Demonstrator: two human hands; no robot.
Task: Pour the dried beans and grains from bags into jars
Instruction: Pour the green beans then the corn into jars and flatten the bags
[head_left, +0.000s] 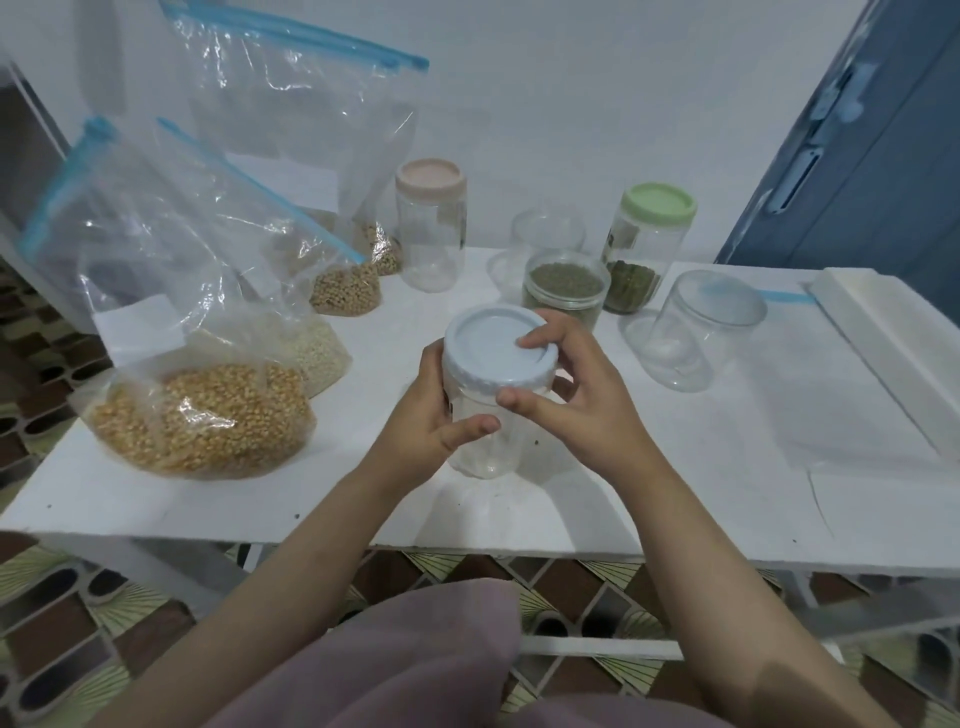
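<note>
At the centre of the white table (675, 499) stands an empty clear plastic jar (485, 441) with a pale blue screw lid (496, 348), and I have both hands on it. My left hand (431, 415) wraps the jar's body, thumb across the front. My right hand (576, 384) curls over the lid, fingertips on its top and thumb against its ribbed edge. I judge the jar light, thin-walled and slick, so the body wants a firm hold low down while the lid takes the turning grip. To its left lies a zip bag of yellow corn kernels (202, 410), with a bag of white grains (317, 351) and a bag of soybeans (345, 288) behind. Beyond sit a pink-lidded jar (431, 228), a green-lidded jar (647, 244), an open jar of green beans (566, 288) and an open empty jar (696, 332).
</note>
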